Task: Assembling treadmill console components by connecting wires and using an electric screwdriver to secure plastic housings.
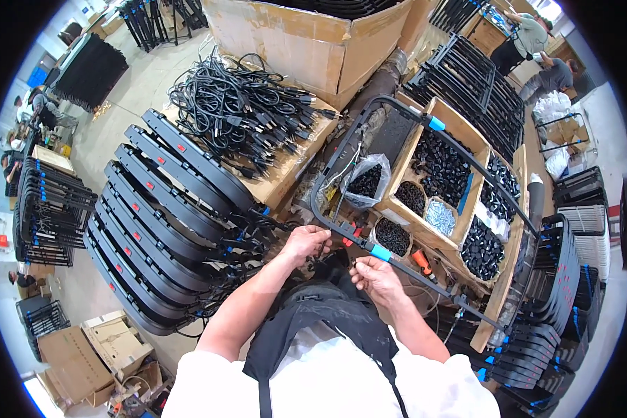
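A black tubular metal frame (316, 182) with rounded corners and blue bands lies across the bench in front of me. My left hand (308, 244) is closed beside the frame's near bar, fingertips pinched by a small red part (350, 240). Whatever it pinches is too small to make out. Just below the blue band (380, 252) on that bar, my right hand (376, 277) is closed too, thumb against the fingers. A tiny dark thing may be between them, but I cannot name it. An orange-handled tool (422, 262) stands to the right of that hand.
Behind the near bar, a wooden divided tray (390, 202) holds black plastic parts and screws. A bag of dark screws (369, 182) sits beside it. Left are stacked black curved panels (167, 216) and a heap of black power cords (223, 104). A large carton (279, 49) stands behind.
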Demonstrator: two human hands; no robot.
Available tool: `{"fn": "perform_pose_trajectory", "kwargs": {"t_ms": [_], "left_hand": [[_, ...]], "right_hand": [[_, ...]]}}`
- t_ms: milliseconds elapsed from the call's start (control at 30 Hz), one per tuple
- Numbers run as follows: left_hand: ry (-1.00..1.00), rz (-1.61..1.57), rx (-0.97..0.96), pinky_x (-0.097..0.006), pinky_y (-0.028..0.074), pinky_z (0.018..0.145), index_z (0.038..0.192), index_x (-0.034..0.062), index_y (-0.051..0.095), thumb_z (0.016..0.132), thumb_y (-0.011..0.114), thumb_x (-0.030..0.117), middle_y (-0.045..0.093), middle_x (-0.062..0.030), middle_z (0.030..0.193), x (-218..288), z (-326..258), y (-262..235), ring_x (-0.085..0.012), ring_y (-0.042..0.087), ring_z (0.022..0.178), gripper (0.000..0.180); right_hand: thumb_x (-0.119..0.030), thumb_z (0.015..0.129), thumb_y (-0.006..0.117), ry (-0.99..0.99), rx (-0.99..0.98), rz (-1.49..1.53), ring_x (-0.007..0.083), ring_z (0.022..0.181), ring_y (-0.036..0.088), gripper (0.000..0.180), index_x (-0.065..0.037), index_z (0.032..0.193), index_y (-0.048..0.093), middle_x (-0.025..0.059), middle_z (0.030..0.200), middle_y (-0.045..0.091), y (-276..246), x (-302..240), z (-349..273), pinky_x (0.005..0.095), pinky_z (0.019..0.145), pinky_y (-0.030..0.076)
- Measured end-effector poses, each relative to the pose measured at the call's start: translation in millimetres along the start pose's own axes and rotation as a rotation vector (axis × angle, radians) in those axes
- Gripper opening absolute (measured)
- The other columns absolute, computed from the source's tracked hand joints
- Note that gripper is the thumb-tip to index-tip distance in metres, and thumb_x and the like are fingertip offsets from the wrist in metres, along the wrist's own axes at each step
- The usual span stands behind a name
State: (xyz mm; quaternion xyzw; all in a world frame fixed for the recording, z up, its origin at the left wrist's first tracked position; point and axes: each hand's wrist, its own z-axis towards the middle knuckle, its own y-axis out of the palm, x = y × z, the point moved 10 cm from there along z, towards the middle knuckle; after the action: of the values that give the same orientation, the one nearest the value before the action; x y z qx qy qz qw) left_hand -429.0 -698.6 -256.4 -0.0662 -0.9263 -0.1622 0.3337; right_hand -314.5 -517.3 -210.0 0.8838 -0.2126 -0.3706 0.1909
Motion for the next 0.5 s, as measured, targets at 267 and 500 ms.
{"fn": "perform_pose_trajectory", "kwargs": {"t_ms": [267, 500], "left_hand": [[-0.092, 0.06, -0.027, -0.033, 0.06, 0.071, 0.114, -0.0008, 0.068, 0.102, 0.073, 0.022, 0.072, -0.0063, 0.097, 3.3, 3.3, -2.5, -0.0154, 0.07, 0.079, 0.027], [-0.037, 0.152, 0.006, -0.028, 0.042, 0.053, 0.105, -0.0027, 0.072, 0.102, 0.073, 0.027, 0.067, -0.0031, 0.075, 17.5, -1.5, -2.1, -0.0108, 0.056, 0.061, 0.03]], "right_hand": [[-0.027, 0.105, 0.068, -0.045, 0.303, 0.14, 0.0145, 0.085, 0.067, 0.017, -0.013, 0.116, 0.072, 0.0038, 0.103, 0.074, -27.5, 64.1, 105.5, 0.0299, 0.066, 0.046], [-0.024, 0.105, 0.068, -0.136, 0.114, 0.286, 0.0118, 0.083, 0.058, 0.011, -0.017, 0.111, 0.075, -0.0034, 0.095, 0.07, 22.5, 50.0, 130.7, 0.0293, 0.075, 0.04]]}}
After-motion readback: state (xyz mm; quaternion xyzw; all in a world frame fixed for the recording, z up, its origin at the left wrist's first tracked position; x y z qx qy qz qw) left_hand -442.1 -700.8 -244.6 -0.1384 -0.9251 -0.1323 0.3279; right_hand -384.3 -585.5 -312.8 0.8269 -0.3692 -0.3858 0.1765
